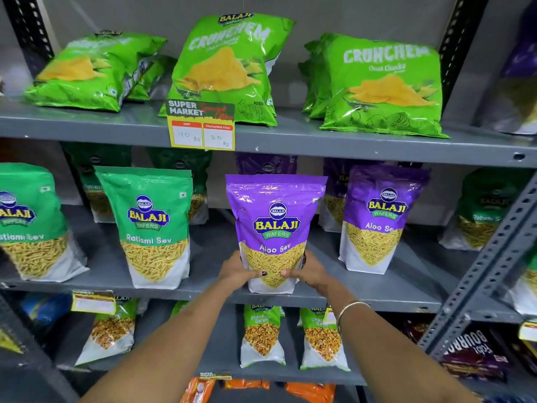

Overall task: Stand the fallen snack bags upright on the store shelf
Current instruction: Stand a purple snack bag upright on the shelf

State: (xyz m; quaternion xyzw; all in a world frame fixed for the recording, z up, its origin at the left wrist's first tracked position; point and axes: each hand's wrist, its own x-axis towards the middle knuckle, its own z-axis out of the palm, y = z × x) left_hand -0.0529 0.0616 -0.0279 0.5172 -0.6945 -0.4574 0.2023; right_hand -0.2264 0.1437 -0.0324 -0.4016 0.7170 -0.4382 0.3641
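The purple Aloo Sev bag (pixel 274 231) is standing upright at the front edge of the middle shelf (pixel 377 289), label facing out. On the top shelf, a green Crunchem bag (pixel 93 71) is lying tipped back.

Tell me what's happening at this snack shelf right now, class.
A person is setting a purple Aloo Sev bag upright at the front edge of the middle shelf. The left hand and right hand each have a grip on one lower side of the bag. Beside it, a green Ratlami Sev bag and another purple Aloo Sev bag stand upright. On the shelf above, one green Crunchem bag at the far left lies tilted over.
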